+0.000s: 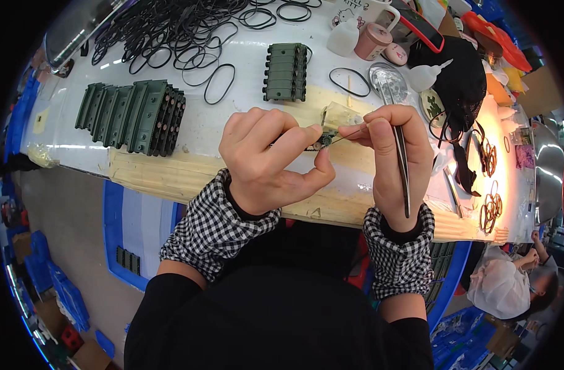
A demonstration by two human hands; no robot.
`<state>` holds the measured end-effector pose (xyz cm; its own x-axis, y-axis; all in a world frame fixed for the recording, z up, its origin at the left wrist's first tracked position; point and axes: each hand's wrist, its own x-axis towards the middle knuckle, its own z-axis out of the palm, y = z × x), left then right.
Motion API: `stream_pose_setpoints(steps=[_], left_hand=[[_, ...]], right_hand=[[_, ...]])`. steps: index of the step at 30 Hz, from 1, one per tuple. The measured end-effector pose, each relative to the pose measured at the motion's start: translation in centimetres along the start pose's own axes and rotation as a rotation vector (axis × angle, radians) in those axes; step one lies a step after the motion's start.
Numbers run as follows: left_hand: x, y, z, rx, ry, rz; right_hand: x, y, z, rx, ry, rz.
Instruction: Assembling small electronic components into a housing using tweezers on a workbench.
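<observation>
Dark printed letters (360, 7), only partly in view, stand on the side of a white mug (374, 12) across the surface (245, 80).

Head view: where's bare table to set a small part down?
The white tabletop is bare between the green row, the loose black band and the left hand; a narrower strip runs between that band and the green block. Crowded: the back left, under the black band heap, and the back right, with the mug and black fabric.
</observation>
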<state>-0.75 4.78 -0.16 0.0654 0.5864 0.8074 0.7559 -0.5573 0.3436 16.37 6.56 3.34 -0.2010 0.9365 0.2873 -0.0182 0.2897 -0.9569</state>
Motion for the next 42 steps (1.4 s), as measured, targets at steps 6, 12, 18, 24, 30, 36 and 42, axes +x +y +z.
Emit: stream_pose_setpoints(steps=[6,12,18,24,30,36,42], left_hand=[[0.0,0.0,-0.1,0.006,-0.003,0.008],[-0.1,0.0,0.0,-0.001,-0.004,0.009],[-0.1,0.1,-0.1,0.008,-0.007,0.01],[-0.1,0.1,-0.1,0.003,-0.01,0.018],[-0.2,-0.2,0.4,0.01,0.05,0.05],[-0.2,-0.1,0.3,0.01,0.053,0.036],[-0.2,-0.3,0.0,-0.139,0.044,-0.09]], right_hand=[[-0.1,0.1,0.1,0.026,0.012,-0.002],[0.0,0.0,0.1,0.008,0.016,-0.003],[0.0,0.2,0.1,-0.013,0.021,-0.02],[-0.1,0.1,-0.1,-0.089,0.006,-0.031],[-0.1,0.6,-0.1,-0.239,-0.004,-0.188],[0.1,0.5,-0.8,-0.049,0.264,-0.047],[1.2,2.2,-1.8,-0.769,0.254,-0.422]])
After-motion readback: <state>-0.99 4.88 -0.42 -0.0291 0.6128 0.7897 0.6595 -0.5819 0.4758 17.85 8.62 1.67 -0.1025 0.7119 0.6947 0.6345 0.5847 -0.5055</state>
